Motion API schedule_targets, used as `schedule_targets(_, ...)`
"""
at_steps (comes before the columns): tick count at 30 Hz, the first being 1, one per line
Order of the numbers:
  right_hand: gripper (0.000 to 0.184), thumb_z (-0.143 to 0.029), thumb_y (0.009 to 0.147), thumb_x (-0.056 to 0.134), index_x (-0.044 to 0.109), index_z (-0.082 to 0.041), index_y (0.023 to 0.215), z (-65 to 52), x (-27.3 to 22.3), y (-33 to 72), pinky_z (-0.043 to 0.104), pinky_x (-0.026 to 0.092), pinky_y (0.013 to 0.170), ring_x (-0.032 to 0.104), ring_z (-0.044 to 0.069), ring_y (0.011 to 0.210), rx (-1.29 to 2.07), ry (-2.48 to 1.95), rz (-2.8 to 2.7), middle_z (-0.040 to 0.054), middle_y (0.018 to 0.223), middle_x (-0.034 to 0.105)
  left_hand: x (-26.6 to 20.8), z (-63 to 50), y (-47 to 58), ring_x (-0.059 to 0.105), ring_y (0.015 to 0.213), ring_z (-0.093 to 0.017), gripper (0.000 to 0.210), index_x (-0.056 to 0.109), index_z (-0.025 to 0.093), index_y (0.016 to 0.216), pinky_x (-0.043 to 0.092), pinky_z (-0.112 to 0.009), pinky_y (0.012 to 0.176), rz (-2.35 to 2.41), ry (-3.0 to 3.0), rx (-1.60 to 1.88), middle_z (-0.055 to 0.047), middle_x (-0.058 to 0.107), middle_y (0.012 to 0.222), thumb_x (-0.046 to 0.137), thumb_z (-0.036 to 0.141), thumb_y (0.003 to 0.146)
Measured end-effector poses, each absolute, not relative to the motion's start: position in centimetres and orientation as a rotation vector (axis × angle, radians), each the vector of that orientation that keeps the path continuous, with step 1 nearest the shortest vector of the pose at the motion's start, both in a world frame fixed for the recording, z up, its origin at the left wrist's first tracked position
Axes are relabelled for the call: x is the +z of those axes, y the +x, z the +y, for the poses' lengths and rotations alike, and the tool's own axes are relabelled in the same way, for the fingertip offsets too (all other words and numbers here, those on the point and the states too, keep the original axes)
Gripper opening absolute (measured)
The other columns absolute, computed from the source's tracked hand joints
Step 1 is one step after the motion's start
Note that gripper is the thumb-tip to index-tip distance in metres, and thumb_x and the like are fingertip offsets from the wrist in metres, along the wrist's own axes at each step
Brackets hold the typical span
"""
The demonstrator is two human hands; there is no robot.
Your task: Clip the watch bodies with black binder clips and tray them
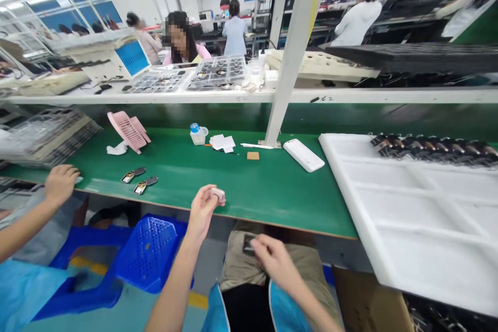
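Note:
My left hand [201,211] is closed on a small pale pinkish-white piece [219,196] over the front edge of the green table [249,187]. Whether that piece is cloth or something firmer I cannot make out. Low over my lap, my right hand [274,259] pinches a small dark flat piece [248,244], blurred and partly covered by the fingers. Left of my left hand lie two small dark-cased devices [128,176] with their insides showing. A small tan block [252,156] and a white pen [257,146] rest beyond my hands.
A white divided tray [373,218] with a row of dark parts stands at right. Behind are a white power bank-like block [303,155], a blue-capped bottle [197,134], paper slips [222,142] and a pink fan [130,132]. A co-worker's hand [60,184] is at left, near a blue stool.

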State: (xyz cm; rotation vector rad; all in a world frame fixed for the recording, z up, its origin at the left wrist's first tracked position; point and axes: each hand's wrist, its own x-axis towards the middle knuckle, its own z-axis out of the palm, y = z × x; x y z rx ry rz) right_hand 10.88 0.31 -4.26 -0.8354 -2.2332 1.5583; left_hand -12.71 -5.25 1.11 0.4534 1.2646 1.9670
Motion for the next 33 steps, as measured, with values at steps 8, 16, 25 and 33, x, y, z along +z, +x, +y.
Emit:
schedule_targets(8, 0.052, -0.07, 0.084, 0.081, 0.073, -0.019, 0.091, 16.3, 1.5, 8.2, 0.041, 0.049, 0.104, 0.069, 0.025, 0.101, 1.969, -0.632, -1.632, 0.0091, 0.103, 0.077, 0.5, 6.9, -13.6, 0.077, 0.074, -0.019, 0.051, 0.075, 0.014, 0.103, 0.062, -0.031, 0.074, 1.154, 0.402, 1.879, -0.007, 0.081, 0.086, 0.102, 0.026, 0.061)
schedule_targets(16, 0.062, -0.078, 0.08, 0.077, 0.061, -0.019, 0.089, 19.4, -2.2, 4.0, 0.028, 0.05, 0.052, 0.055, 0.013, 0.05, 2.081, -0.644, -1.425, 0.0007, 0.065, 0.063, -0.8, 10.6, -13.9, 0.076, 0.075, -0.015, 0.037, 0.079, 0.016, 0.103, 0.063, -0.028, 0.075, 1.092, 0.363, 1.812, -0.008, 0.083, 0.093, 0.095, 0.023, 0.07)
schedule_targets(25, 0.07, -0.073, 0.082, 0.078, 0.068, -0.012, 0.115, 19.0, -2.6, 4.6, 0.024, 0.025, 0.047, 0.031, 0.008, 0.052, 2.089, -0.542, -1.457, -0.0058, 0.066, 0.046, -1.7, 10.6, -13.5, 0.077, 0.078, -0.018, 0.041, 0.084, 0.013, 0.099, 0.062, -0.029, 0.076, 1.162, 0.394, 1.756, -0.011, 0.084, 0.096, 0.098, 0.028, 0.064)
schedule_targets(33, 0.07, -0.071, 0.088, 0.073, 0.07, -0.01, 0.122, 19.0, -2.8, 4.9, 0.024, 0.022, 0.048, 0.03, 0.007, 0.053, 2.024, -0.563, -1.577, -0.0058, 0.068, 0.045, -1.7, 10.7, -12.9, 0.076, 0.074, -0.02, 0.049, 0.084, 0.012, 0.097, 0.062, -0.033, 0.073, 1.228, 0.458, 1.771, -0.011, 0.084, 0.089, 0.102, 0.03, 0.055)
